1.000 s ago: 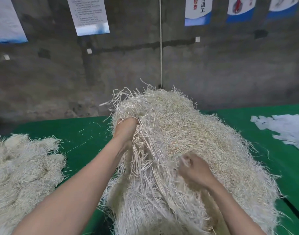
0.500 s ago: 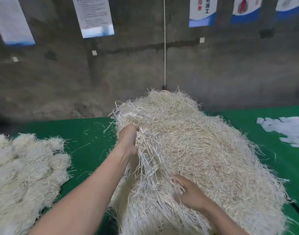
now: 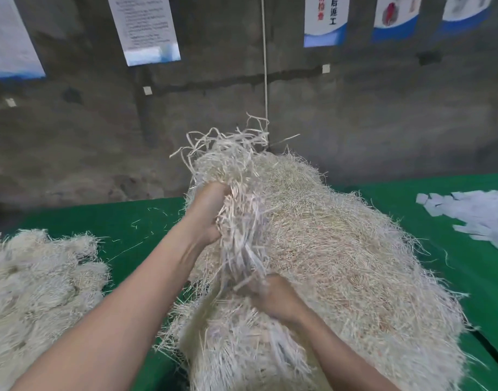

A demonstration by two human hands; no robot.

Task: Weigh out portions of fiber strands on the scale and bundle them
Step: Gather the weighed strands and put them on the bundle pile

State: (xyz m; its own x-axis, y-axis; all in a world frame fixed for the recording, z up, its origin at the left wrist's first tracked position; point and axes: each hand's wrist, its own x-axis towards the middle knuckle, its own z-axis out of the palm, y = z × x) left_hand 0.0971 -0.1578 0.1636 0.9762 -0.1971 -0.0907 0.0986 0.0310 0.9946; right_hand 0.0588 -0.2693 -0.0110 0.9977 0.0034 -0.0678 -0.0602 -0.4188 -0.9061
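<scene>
A rough grey concrete wall (image 3: 383, 114) carries hanging white-and-blue paper posters (image 3: 146, 29). A thin white cord (image 3: 264, 66) runs down it. Below lies a green cloth-covered surface (image 3: 101, 224).

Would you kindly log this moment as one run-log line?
phase: portioning | left hand: grips strand handful atop big fiber pile | right hand: grips same handful lower, blurred | scale: not in view

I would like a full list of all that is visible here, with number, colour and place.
fiber heap: one, cream, centre
gripped bunch: one, whitish, at the heap's left side, between both hands
smaller fiber pile: one, cream, left edge
table cover: one, green, under everything
paper slips: many, white, far right
posters: five, white and blue, on the wall
cord: one, white, down the wall
left hand: grips the bunch's top
right hand: blurred, grips its lower end
</scene>
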